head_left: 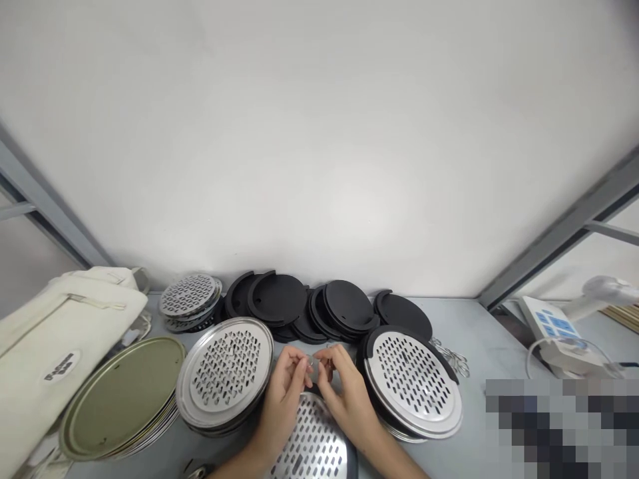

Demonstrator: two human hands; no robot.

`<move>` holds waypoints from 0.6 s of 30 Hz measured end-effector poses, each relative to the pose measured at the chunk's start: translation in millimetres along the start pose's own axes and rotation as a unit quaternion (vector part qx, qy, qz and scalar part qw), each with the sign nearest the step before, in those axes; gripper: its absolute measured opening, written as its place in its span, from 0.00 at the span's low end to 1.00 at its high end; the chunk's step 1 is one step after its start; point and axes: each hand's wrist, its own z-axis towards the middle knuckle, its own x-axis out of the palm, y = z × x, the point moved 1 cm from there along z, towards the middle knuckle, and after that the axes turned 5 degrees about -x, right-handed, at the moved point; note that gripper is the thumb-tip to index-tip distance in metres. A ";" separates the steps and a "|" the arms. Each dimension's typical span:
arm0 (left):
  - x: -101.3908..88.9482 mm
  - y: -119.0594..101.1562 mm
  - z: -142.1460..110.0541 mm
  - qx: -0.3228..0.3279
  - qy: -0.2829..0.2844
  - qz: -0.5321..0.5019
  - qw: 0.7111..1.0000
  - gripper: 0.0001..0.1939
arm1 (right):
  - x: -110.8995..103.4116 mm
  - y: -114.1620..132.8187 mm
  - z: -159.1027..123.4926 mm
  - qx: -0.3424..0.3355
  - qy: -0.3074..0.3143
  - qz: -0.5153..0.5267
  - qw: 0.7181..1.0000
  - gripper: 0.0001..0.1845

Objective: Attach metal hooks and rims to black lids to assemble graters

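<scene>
Small metal piece: located between the two hands, above the far edge of the front disc; wire-like by its glint, exact form too small to be read.
Left hand: thumb and fingertips drawn together, the small metal piece apparently pinched between them.
Right hand: thumb and curled fingers likewise closed up, the same piece apparently gripped from the other side.
Weight of piece: judged very light; easily dropped and hard to be felt.
Stiffness of piece: judged springy, to be bent only under firm finger pressure.
Surface of piece: judged smooth and slippery; best held by the fingertips, close to each end.
Front disc: perforated metal with a black edge, laid below the hands and partly covered by them; judged rigid and thin, better taken by the rim than across the holes, where edges may be sharp.
Left stack: topped by a perforated metal disc; judged heavy if lifted whole.
Right stack: topped by a similar disc, a black strip seated along its upper edge.
Wire pieces: heaped on the grey desk, just beyond the right stack; judged prone to tangling.
</scene>
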 end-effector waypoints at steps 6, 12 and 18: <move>1.5 0.3 -2.6 -0.010 -0.006 -0.023 1.000 0.08 | 1.9 -2.2 -1.0 0.001 0.010 0.006 1.000 0.07; 3.6 -2.1 -2.2 -0.019 0.021 -0.034 0.999 0.08 | 2.0 2.4 -1.7 0.002 0.019 0.010 1.000 0.06; 4.0 -4.6 -3.4 -0.023 0.028 -0.040 0.999 0.07 | -0.2 -0.3 -3.2 -0.014 0.013 0.017 1.000 0.03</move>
